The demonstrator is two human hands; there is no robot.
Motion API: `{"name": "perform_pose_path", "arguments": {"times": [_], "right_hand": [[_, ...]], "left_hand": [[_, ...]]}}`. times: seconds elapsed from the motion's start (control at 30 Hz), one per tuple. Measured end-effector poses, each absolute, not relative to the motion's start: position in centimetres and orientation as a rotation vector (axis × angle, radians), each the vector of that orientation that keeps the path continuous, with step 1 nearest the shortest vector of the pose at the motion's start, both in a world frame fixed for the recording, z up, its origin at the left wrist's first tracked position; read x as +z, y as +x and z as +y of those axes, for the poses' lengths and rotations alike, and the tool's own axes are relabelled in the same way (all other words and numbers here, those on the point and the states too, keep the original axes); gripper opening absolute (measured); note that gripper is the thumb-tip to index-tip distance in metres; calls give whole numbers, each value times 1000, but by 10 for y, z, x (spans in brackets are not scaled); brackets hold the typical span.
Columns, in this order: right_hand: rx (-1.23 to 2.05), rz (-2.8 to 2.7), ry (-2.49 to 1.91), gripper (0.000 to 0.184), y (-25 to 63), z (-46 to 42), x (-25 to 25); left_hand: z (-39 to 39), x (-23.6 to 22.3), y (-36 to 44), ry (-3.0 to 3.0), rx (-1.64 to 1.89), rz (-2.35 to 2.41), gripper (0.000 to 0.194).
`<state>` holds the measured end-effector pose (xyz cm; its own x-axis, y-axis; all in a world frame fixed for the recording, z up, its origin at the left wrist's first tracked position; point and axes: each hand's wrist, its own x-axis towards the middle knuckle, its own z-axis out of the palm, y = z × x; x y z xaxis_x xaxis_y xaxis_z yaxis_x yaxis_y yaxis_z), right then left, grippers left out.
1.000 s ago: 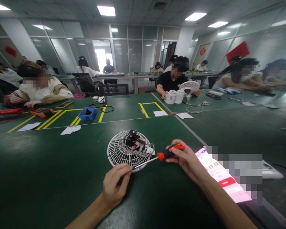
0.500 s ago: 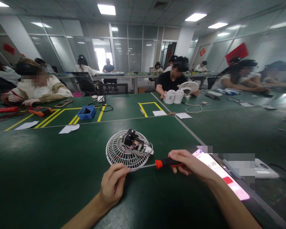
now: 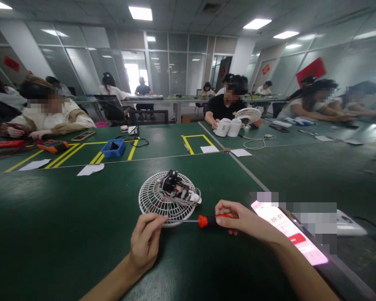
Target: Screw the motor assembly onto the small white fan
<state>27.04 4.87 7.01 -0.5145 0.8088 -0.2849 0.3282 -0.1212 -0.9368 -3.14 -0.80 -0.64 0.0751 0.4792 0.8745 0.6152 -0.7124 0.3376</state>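
Right hand (image 3: 236, 219): fingers wrapped round the handle of a red-and-black screwdriver (image 3: 203, 221), shaft lying roughly level, pointing left. Left hand (image 3: 146, 242): thumb and fingertips pinched on the shaft's tip end; whether a small part sits between them, cannot tell. Screwdriver spans the gap between the 2 hands, at the near rim of a white fan grille (image 3: 148, 200). Grille flat on green table (image 3: 65, 234), just beyond left fingertips; motor assembly (image 3: 174, 184) on top, wires loose.
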Motion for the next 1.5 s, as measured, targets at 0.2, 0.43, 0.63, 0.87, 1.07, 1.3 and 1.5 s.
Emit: {"name": "perform_pose_path", "arguments": {"times": [0.2,0.43,0.63,0.87,1.07,1.3,1.5], "right_hand": [[1546,-1854,-1192,40,270,48,75],[1619,-1773,-1344,43,275,50,74],[1669,-1832,-1437,54,278,48,78],[1635,-2143,-1179,37,278,38,94],[1512,-2241,-1207,36,277,40,93],[1533,-2115,-1140,37,274,39,97],[1525,-1966,-1176,40,278,38,106]], "left_hand": [[-8,-2,-28,-2206,-1723,-1076,46],[-8,0,-26,-2304,-1751,-1044,44],[-11,-2,-27,-2408,-1697,-973,41],[-10,-6,-27,-2490,-1674,-885,48],[-7,-3,-26,-2508,-1710,-907,43],[1,17,-19,-2478,-1855,-1059,35],[15,36,-27,-2513,-1814,-1274,76]]}}
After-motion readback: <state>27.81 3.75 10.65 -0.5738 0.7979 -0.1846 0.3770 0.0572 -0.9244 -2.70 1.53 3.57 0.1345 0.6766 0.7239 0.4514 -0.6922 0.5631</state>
